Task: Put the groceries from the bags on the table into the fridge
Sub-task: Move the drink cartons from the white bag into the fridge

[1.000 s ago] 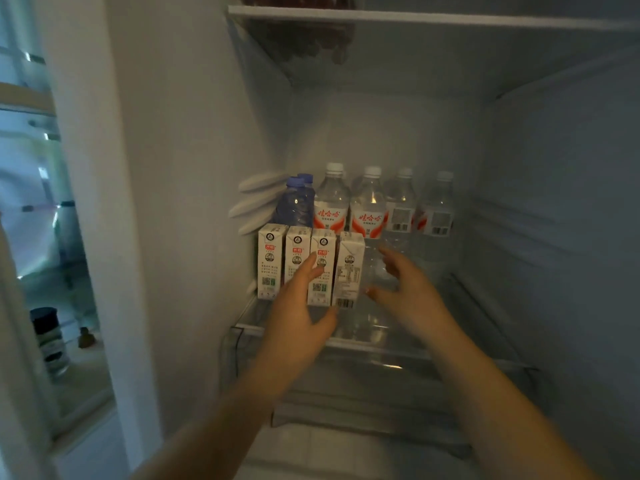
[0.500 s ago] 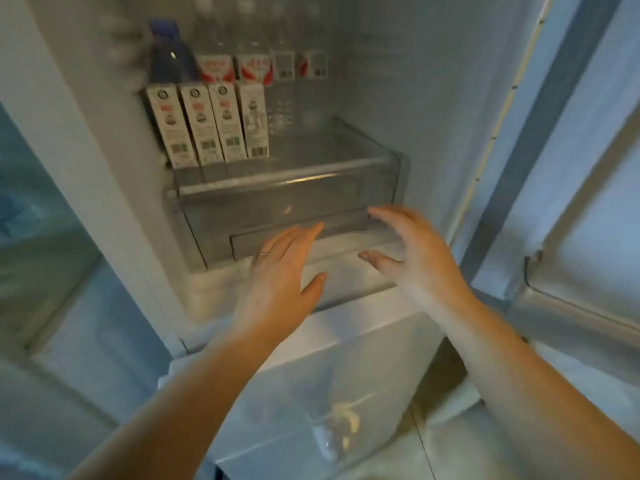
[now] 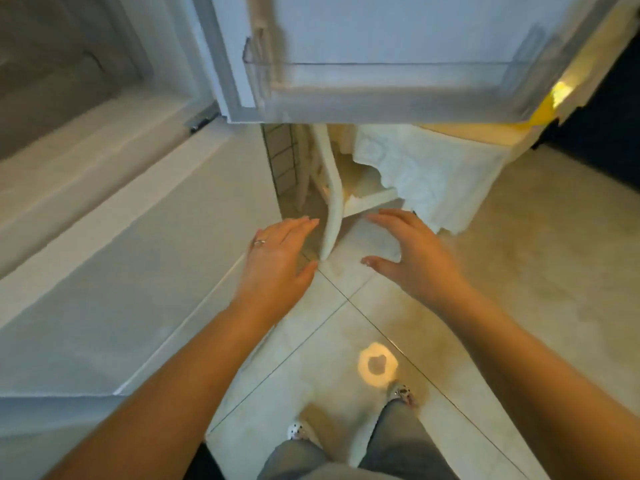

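Fridge (image 3: 104,265) white, door (image 3: 398,53) open, its clear shelf bare.

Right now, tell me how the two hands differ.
The left hand wears a ring; the right hand shows none. The left hand's fingers lie close together; the right hand's are spread, thumb wide. Both are open, palm down, holding nothing above the tiled floor.

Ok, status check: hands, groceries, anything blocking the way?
Left hand open, right hand open, both empty. No groceries in view. Open fridge door ahead, white chair beyond it.
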Demonstrator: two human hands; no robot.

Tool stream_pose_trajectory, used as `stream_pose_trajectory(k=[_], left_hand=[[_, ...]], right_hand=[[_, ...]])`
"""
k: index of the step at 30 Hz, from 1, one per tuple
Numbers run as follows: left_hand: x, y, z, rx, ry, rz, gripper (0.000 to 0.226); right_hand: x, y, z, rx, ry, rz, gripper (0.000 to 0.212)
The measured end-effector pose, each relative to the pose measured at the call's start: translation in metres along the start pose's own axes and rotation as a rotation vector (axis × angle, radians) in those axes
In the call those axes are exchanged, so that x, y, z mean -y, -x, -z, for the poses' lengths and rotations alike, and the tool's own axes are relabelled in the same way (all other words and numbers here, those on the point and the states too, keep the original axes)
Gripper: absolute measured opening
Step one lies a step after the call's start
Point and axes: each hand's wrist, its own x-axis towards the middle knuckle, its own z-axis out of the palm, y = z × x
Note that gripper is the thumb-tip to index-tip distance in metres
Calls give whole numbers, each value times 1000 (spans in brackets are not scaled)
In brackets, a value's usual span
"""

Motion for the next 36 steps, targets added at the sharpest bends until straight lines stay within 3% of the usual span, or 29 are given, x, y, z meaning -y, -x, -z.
stream_pose_trajectory(k=[10,20,28,36], left_hand=[[-175,-78,-129,231,24,-215,54],[-349,-163,-241,308,87,-270,53],[-408,-251,-295,343,105,-272,52],[-435,-398,-360,386,153,-240,53]], right_hand=[[-194,84,96,-127,-27,-335,64],[-369,118,207,-127,-39,-460,63],[-460,75,252,-128,-62,-489,62],[-563,-43,304,-102,-41,-488,62]])
